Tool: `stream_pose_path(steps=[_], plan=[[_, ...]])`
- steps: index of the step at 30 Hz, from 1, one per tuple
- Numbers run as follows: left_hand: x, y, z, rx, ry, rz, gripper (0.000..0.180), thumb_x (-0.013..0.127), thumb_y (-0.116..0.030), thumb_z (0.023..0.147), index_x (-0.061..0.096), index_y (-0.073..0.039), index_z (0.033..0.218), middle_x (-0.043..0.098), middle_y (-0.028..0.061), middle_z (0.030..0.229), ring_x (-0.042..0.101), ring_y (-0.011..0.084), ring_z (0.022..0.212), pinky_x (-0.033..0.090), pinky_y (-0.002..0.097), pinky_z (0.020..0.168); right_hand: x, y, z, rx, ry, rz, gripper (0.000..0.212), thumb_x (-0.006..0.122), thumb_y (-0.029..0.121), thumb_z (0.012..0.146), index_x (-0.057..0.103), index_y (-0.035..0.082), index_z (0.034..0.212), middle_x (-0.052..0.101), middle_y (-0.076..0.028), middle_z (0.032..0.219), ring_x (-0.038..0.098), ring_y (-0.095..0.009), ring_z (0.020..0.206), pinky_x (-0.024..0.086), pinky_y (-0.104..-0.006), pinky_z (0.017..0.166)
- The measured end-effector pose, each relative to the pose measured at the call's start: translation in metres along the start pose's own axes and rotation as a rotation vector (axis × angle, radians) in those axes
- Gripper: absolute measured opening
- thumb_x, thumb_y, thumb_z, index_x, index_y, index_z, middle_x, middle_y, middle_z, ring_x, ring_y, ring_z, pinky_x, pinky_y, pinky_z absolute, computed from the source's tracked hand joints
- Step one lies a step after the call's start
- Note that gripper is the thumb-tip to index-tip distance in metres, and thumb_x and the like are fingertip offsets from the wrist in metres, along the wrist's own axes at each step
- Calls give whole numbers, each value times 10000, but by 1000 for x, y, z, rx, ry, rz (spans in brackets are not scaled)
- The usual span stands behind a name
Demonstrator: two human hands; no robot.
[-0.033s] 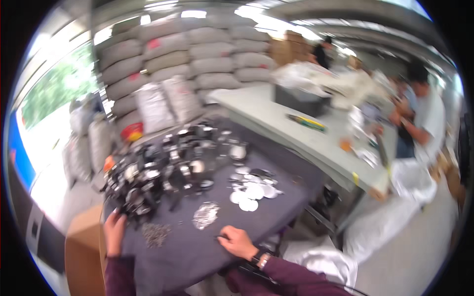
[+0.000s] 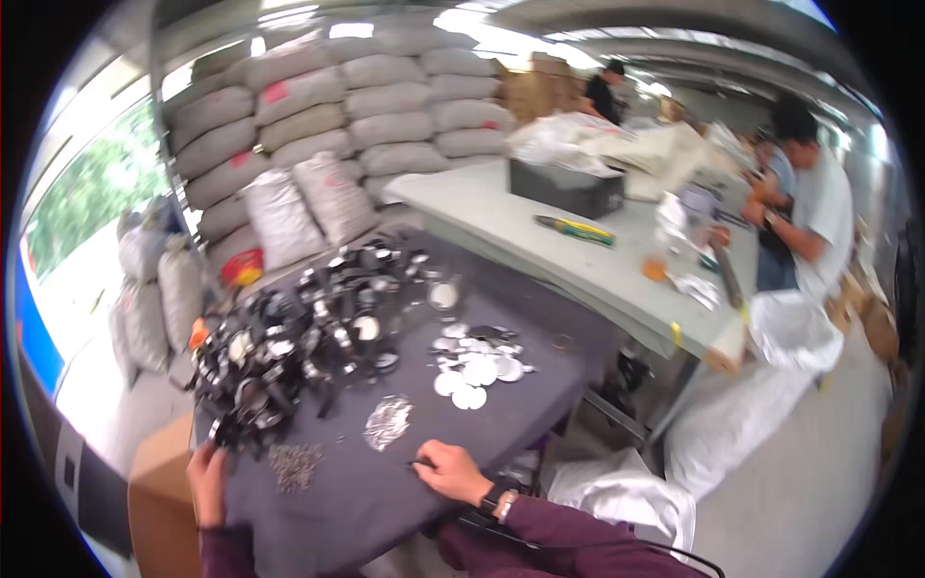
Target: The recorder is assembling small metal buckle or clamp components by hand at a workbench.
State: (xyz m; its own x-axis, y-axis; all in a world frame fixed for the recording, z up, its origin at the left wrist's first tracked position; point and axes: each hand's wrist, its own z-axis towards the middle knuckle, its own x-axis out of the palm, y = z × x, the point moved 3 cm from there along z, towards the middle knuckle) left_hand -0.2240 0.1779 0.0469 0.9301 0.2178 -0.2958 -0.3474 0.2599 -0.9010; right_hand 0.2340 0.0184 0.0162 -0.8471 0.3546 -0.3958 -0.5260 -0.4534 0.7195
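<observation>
My left hand is at the left edge of the dark-covered table, its curled fingertips against the near side of a heap of black and shiny metal parts. What those fingers hold, if anything, is hidden. Resting low over the cloth, my right hand pinches a small dark thin piece, too small to name. Between the hands lie a pile of tiny grey metal pieces and a crumpled silvery patch, perhaps foil or small shiny pieces. Beyond my right hand, flat white discs are piled.
A cardboard box stands against the table's left side. To the right, a pale worktable holds a black bin and a green-yellow tool. White sacks lie beside it; people work beyond. Stacked sacks line the back.
The whole view has shifted, so the scene sits a little farther left and the picture is sharper. Both hands keep nearly the same places at the table.
</observation>
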Motion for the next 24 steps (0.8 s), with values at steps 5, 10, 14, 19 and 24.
stream_pose_path(steps=[5, 10, 14, 19, 24], plan=[[-134, 52, -70, -253, -78, -35, 198, 541, -41, 816, 600, 57, 978, 548, 104, 636, 531, 173, 523, 445, 281, 464, -24, -22, -20, 77, -116, -8, 181, 649, 125, 824, 588, 44, 973, 615, -134, 760, 616, -309, 662, 478, -365, 593], [-283, 109, -172, -611, 526, 999, 311, 591, -112, 908, 606, -63, 1214, 641, 181, 1135, 617, 262, 1018, 468, 306, 919, -26, -6, -28, 110, -172, -29, 251, 624, 131, 841, 576, 62, 1077, 628, -152, 769, 626, -327, 686, 480, -385, 610], [-302, 131, -170, -592, 643, 1035, 298, 591, -131, 905, 611, -55, 1193, 645, 183, 1116, 621, 274, 1000, 473, 322, 893, -12, -10, -9, -29, -103, -71, 268, 602, 106, 839, 542, 46, 1093, 639, -159, 897, 622, -348, 757, 489, -414, 653], [-275, 141, -163, -542, 692, 1030, 287, 592, -153, 902, 617, -44, 1166, 650, 187, 1093, 626, 288, 978, 478, 343, 861, -21, -11, -8, 26, -54, -80, 277, 588, 80, 835, 524, 21, 1097, 639, -159, 942, 623, -356, 794, 497, -423, 692], [-261, 146, -173, -494, 655, 1003, 281, 593, -176, 899, 624, -34, 1140, 655, 191, 1070, 631, 302, 956, 484, 364, 829, -20, -10, -11, 7, -42, -88, 268, 589, 71, 829, 531, 20, 1085, 638, -154, 940, 621, -353, 796, 497, -418, 694]])
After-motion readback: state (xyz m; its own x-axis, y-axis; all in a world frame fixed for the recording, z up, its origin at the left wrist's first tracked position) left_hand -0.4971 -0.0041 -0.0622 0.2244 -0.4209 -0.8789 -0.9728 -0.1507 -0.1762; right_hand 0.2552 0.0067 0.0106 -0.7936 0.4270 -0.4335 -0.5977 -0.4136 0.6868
